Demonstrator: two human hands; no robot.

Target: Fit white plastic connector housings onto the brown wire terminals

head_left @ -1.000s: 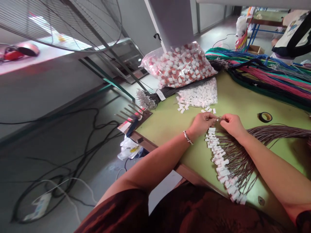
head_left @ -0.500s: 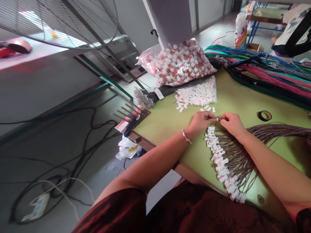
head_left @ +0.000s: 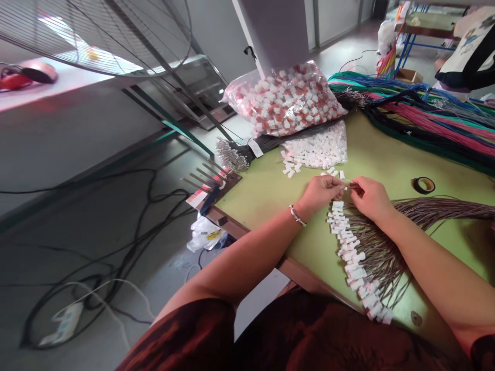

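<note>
My left hand (head_left: 324, 189), with a bracelet at its wrist, is closed in a pinch on a small white connector housing (head_left: 345, 188), mostly covered by the fingers. Facing it, my right hand (head_left: 369, 195) pinches the end of a thin brown wire (head_left: 351, 185); whether the tip sits inside the housing cannot be made out. Below both hands a curved row of white connectors (head_left: 356, 273) lies on the green tabletop, joined to a fan of brown wires (head_left: 390, 247) that runs off to the right under my right forearm.
Behind my hands lie a bag of loose white housings (head_left: 319, 147) and a larger bag of white-and-orange parts (head_left: 288, 100). A tape roll (head_left: 424, 185) sits right. Coloured wire bundles (head_left: 425, 116) cover the back right. A pronged rack (head_left: 211, 178) marks the left edge. Another person (head_left: 469, 51) is beyond.
My hands stay together in nearly the same place, the right fingers shifting slightly on the wire. The whole view has moved a little; the row of connectors looks the same.
</note>
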